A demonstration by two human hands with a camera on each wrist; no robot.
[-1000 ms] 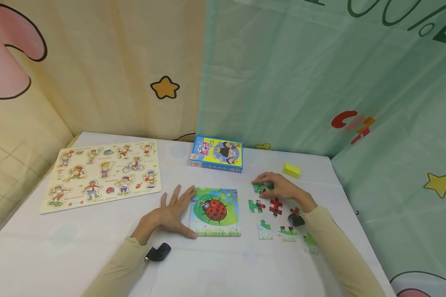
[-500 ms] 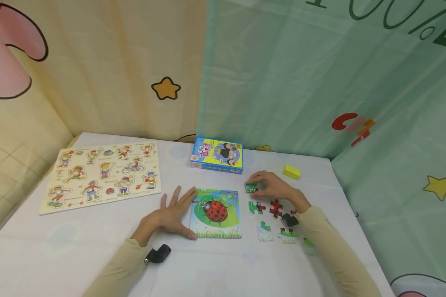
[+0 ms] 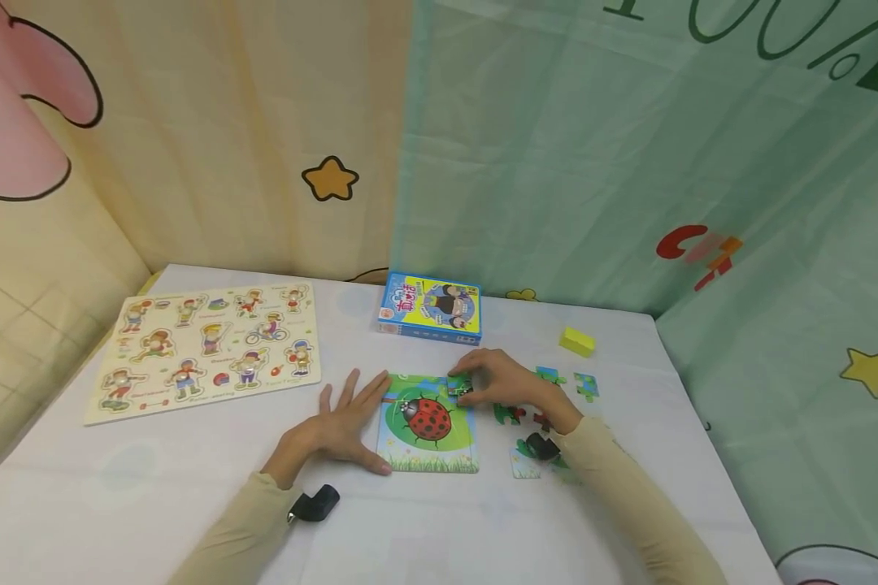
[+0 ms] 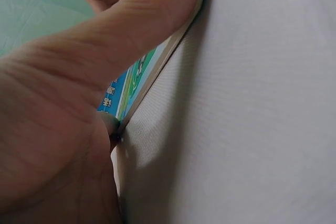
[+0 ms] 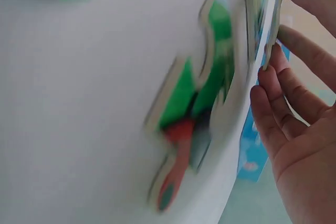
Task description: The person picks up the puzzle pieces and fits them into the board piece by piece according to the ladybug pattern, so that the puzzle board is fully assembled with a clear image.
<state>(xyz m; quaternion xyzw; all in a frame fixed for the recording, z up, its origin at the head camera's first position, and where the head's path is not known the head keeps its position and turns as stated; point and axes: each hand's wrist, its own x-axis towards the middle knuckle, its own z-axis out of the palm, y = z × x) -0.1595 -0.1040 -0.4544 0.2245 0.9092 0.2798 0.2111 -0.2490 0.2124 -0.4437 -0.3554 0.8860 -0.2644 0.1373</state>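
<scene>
The square ladybug puzzle board (image 3: pixel 426 461) lies flat on the white table. My left hand (image 3: pixel 336 429) rests at its left side with the fingers spread, fingertips and thumb right at the edge. In the left wrist view the thumb of my left hand (image 4: pixel 58 87) lies along the board's edge (image 4: pixel 152 80). My right hand (image 3: pixel 508 382) pinches a small green-and-blue puzzle piece (image 3: pixel 457 385) over the board's upper right corner. The right wrist view shows that puzzle piece (image 5: pixel 273 30) edge-on between thumb and fingers.
Loose puzzle pieces, such as a grassy puzzle piece (image 3: pixel 525 464) and a blue-green puzzle piece (image 3: pixel 586 386), lie to the right, some partly behind my right arm. Behind stand a blue-and-yellow box (image 3: pixel 430 309) and a yellow block (image 3: pixel 577 342). A wooden picture board (image 3: pixel 212 390) lies at left.
My right hand has carried the pinched puzzle piece leftward from among the loose pieces to the ladybug board's upper right corner. My left hand has stayed at the board's left edge.
</scene>
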